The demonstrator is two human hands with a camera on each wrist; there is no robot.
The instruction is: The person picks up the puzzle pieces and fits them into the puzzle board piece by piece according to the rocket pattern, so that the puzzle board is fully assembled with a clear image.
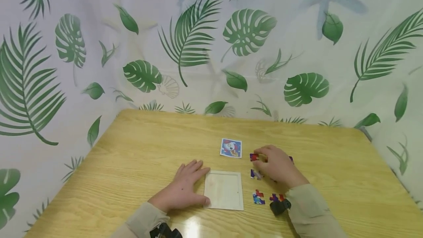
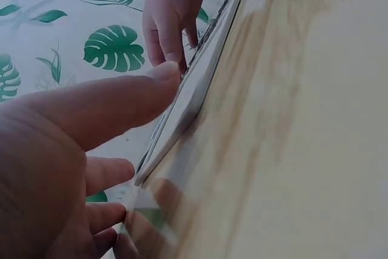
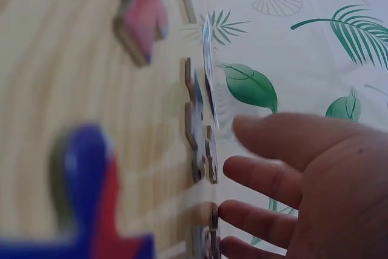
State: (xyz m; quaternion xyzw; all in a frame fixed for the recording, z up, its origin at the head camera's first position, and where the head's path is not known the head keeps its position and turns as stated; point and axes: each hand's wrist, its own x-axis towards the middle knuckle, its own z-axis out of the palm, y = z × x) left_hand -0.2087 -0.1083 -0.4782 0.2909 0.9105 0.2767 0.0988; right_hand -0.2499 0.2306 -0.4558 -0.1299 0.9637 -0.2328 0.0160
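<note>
My left hand [image 1: 185, 188] rests by the left side of a square wooden puzzle tray [image 1: 240, 194], fingers extended. Its thumb lies at the tray's near left corner and its index finger at the far left corner. My right hand [image 1: 275, 164] hovers low over jigsaw pieces on the right, thumb apart from the fingers. Close to its fingertips lies a red and purple puzzle piece [image 1: 253, 157]; the right wrist view shows fingertips near or touching pieces, none lifted. Nearer lie a purple and grey piece [image 1: 254, 174] and a blue and red piece [image 1: 259, 197]. My right hand partly covers other pieces.
A small picture card [image 1: 231, 148] with a white cartoon figure lies beyond the tray. Another red and blue piece [image 1: 275, 197] is beside the right wrist's black camera [image 1: 280, 206]. A leaf-patterned curtain [image 1: 198, 47] hangs behind the wooden table [image 1: 148, 139].
</note>
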